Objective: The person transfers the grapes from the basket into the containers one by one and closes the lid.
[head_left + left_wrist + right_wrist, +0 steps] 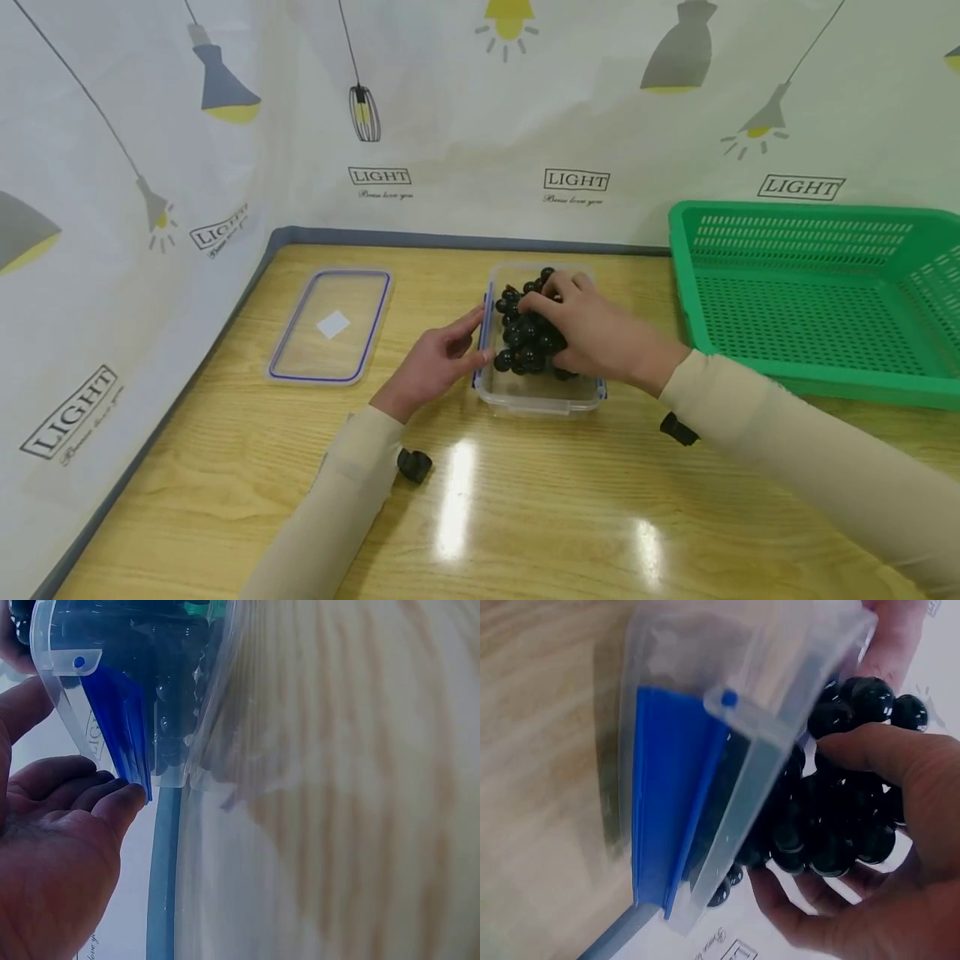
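A bunch of dark grapes [522, 333] lies in a clear plastic container [525, 406], filling much of it and rising above the rim. My right hand [600, 329] grips the bunch from above, thumb and fingers spread around it. In the right wrist view, the glossy grapes [832, 851] show between thumb and fingers. My left hand [435, 367] rests against the container's left side, thumb at the rim and fingers loosely extended. The left wrist view has those fingers touching the blue side clip [120, 720]. Another blue clip [671, 787] hangs down on the side near the right wrist.
The container's clear lid [352, 358], with a blue seal and a white label, lies flat at the left. To the right stands a green plastic basket [686, 283]. A wall sheet [465, 108] printed with lamps borders the wooden table [555, 517].
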Tool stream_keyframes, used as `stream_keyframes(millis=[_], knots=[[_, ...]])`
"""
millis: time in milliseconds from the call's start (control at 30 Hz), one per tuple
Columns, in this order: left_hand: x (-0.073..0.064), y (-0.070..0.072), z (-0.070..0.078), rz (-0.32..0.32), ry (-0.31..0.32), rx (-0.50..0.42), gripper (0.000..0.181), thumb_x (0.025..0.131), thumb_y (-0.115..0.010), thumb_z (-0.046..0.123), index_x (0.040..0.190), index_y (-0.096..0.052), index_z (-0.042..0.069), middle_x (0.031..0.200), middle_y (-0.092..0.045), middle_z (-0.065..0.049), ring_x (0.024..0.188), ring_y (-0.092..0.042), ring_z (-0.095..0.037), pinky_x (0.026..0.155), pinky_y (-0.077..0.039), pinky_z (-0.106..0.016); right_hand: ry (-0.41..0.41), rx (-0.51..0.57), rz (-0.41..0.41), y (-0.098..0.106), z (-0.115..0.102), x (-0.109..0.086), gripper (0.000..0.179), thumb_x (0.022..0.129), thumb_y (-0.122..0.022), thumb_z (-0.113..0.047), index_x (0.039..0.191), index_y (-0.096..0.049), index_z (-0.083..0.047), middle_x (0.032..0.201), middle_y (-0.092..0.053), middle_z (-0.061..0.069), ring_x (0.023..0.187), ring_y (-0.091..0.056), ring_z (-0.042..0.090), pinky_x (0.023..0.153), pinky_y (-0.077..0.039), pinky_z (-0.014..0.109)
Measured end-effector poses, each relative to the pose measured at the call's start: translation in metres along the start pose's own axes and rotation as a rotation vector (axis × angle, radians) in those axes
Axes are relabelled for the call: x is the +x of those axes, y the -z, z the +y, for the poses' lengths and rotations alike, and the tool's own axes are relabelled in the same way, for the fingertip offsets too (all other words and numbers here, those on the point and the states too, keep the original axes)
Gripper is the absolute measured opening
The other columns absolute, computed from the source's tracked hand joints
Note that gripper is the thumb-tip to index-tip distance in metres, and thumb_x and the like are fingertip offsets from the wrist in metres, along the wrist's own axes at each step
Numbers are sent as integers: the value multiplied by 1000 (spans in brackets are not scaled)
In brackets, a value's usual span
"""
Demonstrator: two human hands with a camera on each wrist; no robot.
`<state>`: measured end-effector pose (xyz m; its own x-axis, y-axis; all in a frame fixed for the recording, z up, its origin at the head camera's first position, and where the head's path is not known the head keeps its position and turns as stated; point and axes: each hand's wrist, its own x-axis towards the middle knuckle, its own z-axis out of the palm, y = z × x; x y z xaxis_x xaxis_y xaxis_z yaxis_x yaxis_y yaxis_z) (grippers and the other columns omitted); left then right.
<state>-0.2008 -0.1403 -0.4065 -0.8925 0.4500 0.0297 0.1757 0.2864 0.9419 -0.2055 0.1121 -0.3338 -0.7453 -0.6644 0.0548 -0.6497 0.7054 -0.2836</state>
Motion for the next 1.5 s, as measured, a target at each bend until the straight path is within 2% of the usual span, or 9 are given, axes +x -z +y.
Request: stream_keyframes(millis=[233,467,767,867,967,1067,1200,1367,1500], knots=[[-1,0,1,7,6,-6,65,98,-64,18,153,-31,7,160,-24,-2,142,-28,-17,112,-29,-26,25,-40,20,-16,-12,-4,65,84,-81,-31,142,-54,-17,127,-44,17,108,-47,35,86,-54,49],[-1,-1,1,3,22,-34,64,99,-62,18,154,-31,8,160,-23,0,142,-26,-15,113,-29,-27,109,-28,11,-24,-14,-8,62,84,-80,-32,139,-57,-15,123,-47,15,98,-51,27,79,-56,41],[-2,-1,4,-3,12,-41,64,99,-63,18,154,-31,9,160,-23,-3,143,-25,-16,114,-27,-31,66,154,-63,-17,-7,-13,55,91,-69,-47,137,-58,-20,128,-47,8,105,-54,22,87,-53,44],[-2,0,4,-1,13,-35,64,98,-63,19,153,-31,9,160,-23,-2,143,-26,-16,114,-28,-31,46,186,-81,-16,-7,-13,49,94,-64,-45,136,-60,-21,129,-46,5,101,-57,20,86,-53,42],[-2,-1,4,4,25,-33,64,98,-63,19,154,-32,9,160,-24,-2,143,-26,-16,114,-28,-30,62,199,-81,-17,-7,-13,43,94,-67,-36,134,-62,-21,128,-46,5,95,-58,17,83,-53,40],[-1,-1,1,6,29,-27,64,98,-64,20,154,-32,11,159,-25,0,142,-26,-13,113,-29,-28,116,164,-51,-21,-7,-13,43,93,-71,-30,133,-64,-18,127,-47,7,90,-58,16,80,-54,37],[-1,-1,1,3,32,-31,64,99,-63,20,154,-32,11,159,-24,1,142,-26,-12,113,-29,-28,195,54,49,-31,-7,-17,44,92,-73,-29,132,-65,-16,126,-50,13,87,-60,17,77,-56,35],[-1,-1,0,6,18,-39,62,99,-63,20,153,-33,11,159,-26,1,141,-28,-13,113,-30,-28,228,-35,170,-44,-9,-24,43,95,-68,-30,134,-63,-14,127,-51,15,88,-62,22,75,-58,37],[-1,-2,0,4,4,-51,62,99,-62,19,153,-34,11,159,-26,0,142,-28,-14,113,-30,-29,225,-58,191,-49,-10,-27,42,100,-61,-24,139,-58,-10,129,-50,17,78,-59,17,66,-55,33]])
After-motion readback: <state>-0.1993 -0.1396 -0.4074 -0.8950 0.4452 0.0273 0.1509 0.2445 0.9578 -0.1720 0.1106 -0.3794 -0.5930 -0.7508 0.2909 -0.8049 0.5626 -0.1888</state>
